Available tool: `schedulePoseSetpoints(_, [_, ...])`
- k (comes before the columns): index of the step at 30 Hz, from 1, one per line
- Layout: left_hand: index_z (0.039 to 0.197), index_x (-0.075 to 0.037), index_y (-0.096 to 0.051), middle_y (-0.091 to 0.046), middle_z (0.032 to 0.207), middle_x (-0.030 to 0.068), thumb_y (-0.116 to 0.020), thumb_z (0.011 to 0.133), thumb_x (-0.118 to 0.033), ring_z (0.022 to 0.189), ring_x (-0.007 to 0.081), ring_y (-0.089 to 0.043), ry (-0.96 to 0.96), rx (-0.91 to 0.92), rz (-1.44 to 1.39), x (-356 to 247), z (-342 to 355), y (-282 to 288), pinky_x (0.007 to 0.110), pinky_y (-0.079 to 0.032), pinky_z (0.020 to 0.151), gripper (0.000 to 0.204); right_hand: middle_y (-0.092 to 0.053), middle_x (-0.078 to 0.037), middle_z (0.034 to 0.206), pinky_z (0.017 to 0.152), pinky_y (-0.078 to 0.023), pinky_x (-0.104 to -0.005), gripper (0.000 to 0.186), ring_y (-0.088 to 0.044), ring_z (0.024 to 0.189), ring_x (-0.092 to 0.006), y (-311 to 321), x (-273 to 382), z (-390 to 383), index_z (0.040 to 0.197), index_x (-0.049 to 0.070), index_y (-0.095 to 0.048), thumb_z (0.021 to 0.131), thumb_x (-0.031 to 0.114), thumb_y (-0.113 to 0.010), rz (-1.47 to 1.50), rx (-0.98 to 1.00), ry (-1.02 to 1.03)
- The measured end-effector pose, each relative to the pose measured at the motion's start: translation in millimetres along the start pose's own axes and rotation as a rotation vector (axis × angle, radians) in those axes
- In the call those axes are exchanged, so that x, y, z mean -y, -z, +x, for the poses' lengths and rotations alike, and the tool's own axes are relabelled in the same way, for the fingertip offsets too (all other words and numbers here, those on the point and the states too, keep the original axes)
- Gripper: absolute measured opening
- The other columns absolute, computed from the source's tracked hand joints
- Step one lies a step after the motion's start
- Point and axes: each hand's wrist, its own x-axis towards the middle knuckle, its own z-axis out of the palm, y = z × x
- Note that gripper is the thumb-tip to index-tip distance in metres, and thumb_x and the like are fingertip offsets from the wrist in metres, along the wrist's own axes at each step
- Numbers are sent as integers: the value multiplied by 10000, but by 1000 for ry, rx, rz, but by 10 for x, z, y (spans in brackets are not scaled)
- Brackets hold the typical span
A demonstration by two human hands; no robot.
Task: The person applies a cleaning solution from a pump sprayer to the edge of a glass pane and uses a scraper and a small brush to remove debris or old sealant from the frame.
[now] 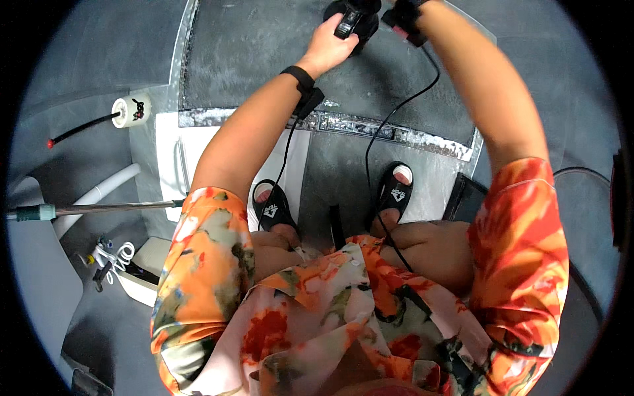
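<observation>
Near the top, my left hand (330, 46) is closed around the handle of a black rounded tool (363, 30), whose full shape is cut off by the edge. Beneath it is a grey mottled surface (251, 59) with a worn metal strip (422, 142) along its near edge. My right arm (475, 79) reaches past the top edge; its wrist carries a black band and small device (409, 30), and that hand is out of view. A black band (297, 76) with a device is on my left wrist. Thin black cables hang from both devices.
My feet in black slides (271, 208) stand on grey and white flooring. At left are a white cylinder (135, 111) with a black hose, a metal pole (119, 208), a white pipe (105, 188) and a box (135, 290) with a coiled white hose. A dark hose (581, 171) curves at right.
</observation>
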Motion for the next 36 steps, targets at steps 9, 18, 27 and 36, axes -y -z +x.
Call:
schedulePoseSetpoints(9, [1130, -46, -608, -708, 996, 187, -686, 821, -195, 949, 377, -671, 15, 13, 11, -86, -44, 71, 446, -524, 876, 352, -742, -248, 983, 892, -567, -506, 413, -716, 980, -434, -229, -84, -99, 965, 39, -779, 923, 385, -557, -151, -44, 99])
schedulePoseSetpoints(18, [1103, -45, -617, -697, 932, 167, -682, 822, -194, 868, 324, -671, 41, 77, -22, -34, 64, 82, 432, -532, 827, 325, -723, -280, 854, 820, -569, -509, 545, -732, 882, -430, 989, 495, 186, 869, -50, -734, 940, 437, -500, -173, -21, 210])
schedulePoseSetpoints(27, [1071, -60, -622, -695, 888, 180, -697, 826, -222, 829, 360, -677, 70, 44, -22, -17, 0, -27, 451, -532, 771, 304, -720, -295, 972, 894, -561, -517, 447, -705, 974, -462, -349, -301, -2, 930, -21, -759, 925, 379, -559, -80, -143, 102])
schedulePoseSetpoints(36, [1146, -33, -616, -690, 935, 143, -700, 833, -163, 844, 284, -648, 92, 72, 28, -71, -12, 46, 404, -529, 825, 349, -739, -254, 1004, 908, -558, -516, 379, -710, 997, -438, -247, -132, -69, 1004, 65, -786, 893, 360, -575, -31, -93, 37])
